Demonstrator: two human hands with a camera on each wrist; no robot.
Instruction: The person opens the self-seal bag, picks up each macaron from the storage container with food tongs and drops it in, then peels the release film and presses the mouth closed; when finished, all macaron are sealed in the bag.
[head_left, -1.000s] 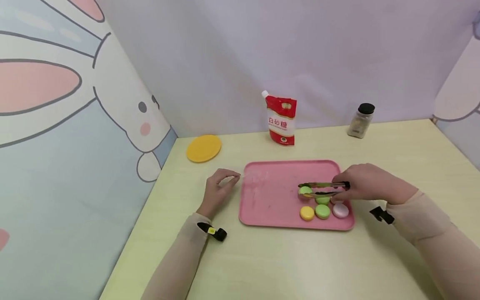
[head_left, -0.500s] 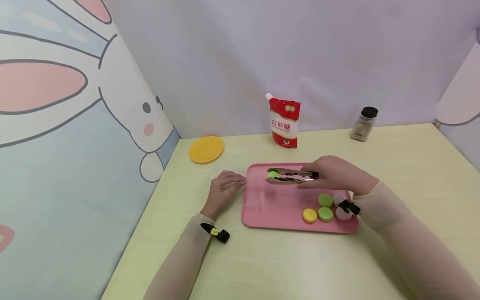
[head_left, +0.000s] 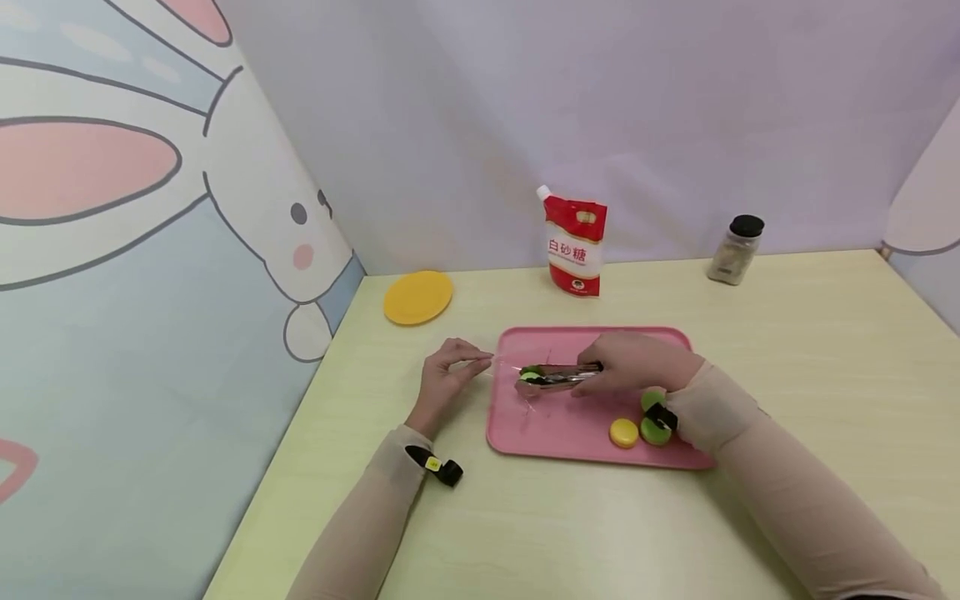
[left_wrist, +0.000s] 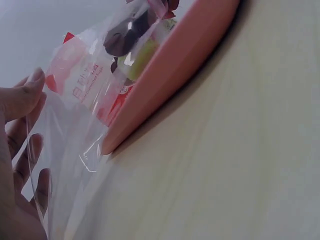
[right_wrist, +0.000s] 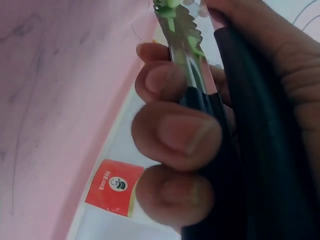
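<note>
Thumb and fingers of my left hand (head_left: 444, 383) pinch the edge of a clear plastic bag (left_wrist: 62, 125), which reaches over the left rim of the pink tray (head_left: 570, 450). My right hand (head_left: 637, 362) grips a pair of tongs (head_left: 566, 377) by its dark handles. A green macaron (head_left: 530, 377) sits between the tong tips, above the tray's left part. In the left wrist view, the tong tips and macaron show through the clear plastic. A yellow macaron (head_left: 624, 433) and other green macarons (head_left: 656, 432) lie at the tray's lower right, partly covered by the right wrist.
A yellow plate (head_left: 417, 297) lies at the back left of the table. Behind the tray stands a red and white sugar pouch (head_left: 576, 246). A clear jar (head_left: 735, 252) with a black lid stands at the back right, near the wall.
My right hand has lifted the green macaron with the tongs from the right-hand group and carried it left to the plastic bag. The left hand has stayed nearly in place.
</note>
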